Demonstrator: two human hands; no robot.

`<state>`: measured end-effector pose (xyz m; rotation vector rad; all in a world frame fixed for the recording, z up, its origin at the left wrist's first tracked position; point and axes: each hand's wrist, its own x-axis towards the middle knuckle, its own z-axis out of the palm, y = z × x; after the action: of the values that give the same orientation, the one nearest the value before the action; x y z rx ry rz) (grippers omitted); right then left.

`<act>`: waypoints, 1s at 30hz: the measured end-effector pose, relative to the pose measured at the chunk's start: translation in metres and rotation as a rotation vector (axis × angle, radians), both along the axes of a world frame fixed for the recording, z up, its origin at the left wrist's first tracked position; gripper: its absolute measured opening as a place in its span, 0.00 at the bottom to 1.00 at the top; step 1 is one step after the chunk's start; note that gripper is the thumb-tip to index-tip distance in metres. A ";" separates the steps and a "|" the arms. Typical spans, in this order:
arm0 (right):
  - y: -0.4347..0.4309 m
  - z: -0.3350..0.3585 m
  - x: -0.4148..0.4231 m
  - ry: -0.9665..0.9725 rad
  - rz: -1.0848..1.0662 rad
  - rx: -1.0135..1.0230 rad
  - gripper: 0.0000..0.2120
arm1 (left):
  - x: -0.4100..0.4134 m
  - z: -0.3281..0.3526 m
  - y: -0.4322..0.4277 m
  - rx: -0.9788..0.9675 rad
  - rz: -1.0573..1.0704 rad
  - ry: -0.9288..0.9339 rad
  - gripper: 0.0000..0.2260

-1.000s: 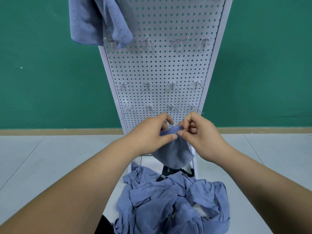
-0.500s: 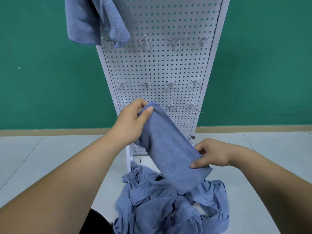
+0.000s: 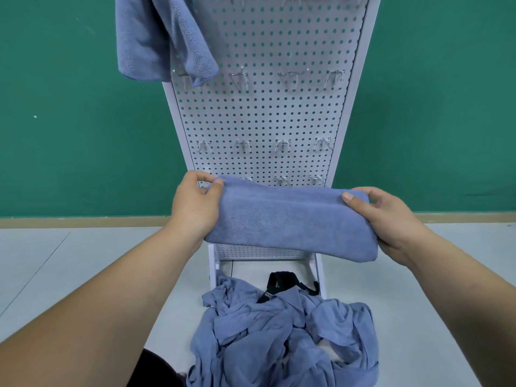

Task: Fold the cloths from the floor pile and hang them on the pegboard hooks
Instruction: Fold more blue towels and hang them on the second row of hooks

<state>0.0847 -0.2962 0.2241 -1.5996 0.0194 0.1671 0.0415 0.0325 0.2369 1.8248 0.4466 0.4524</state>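
Folded blue cloth (image 3: 290,219), held level at centre: left hand (image 3: 195,208) pinches its 9 o'clock end, right hand (image 3: 391,216) its 3 o'clock end, likely so the fold lies flat for hanging; pegboard (image 3: 265,121) at 12, floor pile (image 3: 284,336) at 6.

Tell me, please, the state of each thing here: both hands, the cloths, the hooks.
left hand, pinches the left end of the folded cloth
right hand, pinches its right end
folded cloth, held level in front of the pegboard, not yet hung
hung cloth, draped at the pegboard's upper left
floor pile, crumpled, unfolded
hooks, the other visible ones bare
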 end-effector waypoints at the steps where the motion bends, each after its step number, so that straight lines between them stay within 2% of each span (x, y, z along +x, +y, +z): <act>1: 0.001 0.000 0.001 0.000 -0.046 -0.009 0.18 | 0.000 0.001 -0.001 0.001 0.013 -0.002 0.04; 4: -0.001 0.000 0.005 -0.012 -0.131 -0.016 0.21 | 0.002 0.000 -0.001 -0.047 0.036 0.033 0.06; 8: -0.006 0.005 0.005 -0.170 -0.098 0.020 0.21 | 0.002 -0.004 0.005 -0.107 0.011 0.072 0.07; 11: -0.005 0.010 0.003 -0.282 -0.118 -0.033 0.16 | 0.000 -0.004 0.007 -0.106 -0.022 0.008 0.12; 14: -0.004 0.011 0.002 -0.250 -0.127 -0.081 0.09 | -0.001 -0.002 0.008 -0.117 -0.046 -0.037 0.12; 17: -0.005 0.011 0.002 -0.186 -0.065 -0.103 0.06 | 0.001 0.000 0.009 -0.167 -0.102 0.012 0.08; 20: -0.009 0.012 -0.001 -0.181 0.027 -0.133 0.15 | 0.000 0.001 0.011 -0.192 -0.263 0.070 0.10; 23: -0.015 0.011 0.001 -0.229 0.060 -0.366 0.22 | -0.003 0.001 0.013 0.057 -0.400 0.133 0.15; 27: -0.020 0.005 0.007 -0.368 0.039 -0.792 0.12 | -0.002 0.002 0.015 0.432 -0.416 0.161 0.08; 30: -0.020 0.004 0.007 -0.412 0.038 -0.930 0.07 | -0.002 0.005 0.014 0.556 -0.406 0.198 0.03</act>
<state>0.0914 -0.3165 0.2286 -2.5358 -0.2915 -0.1794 0.0395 0.0466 0.2417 2.4424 0.0685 0.1145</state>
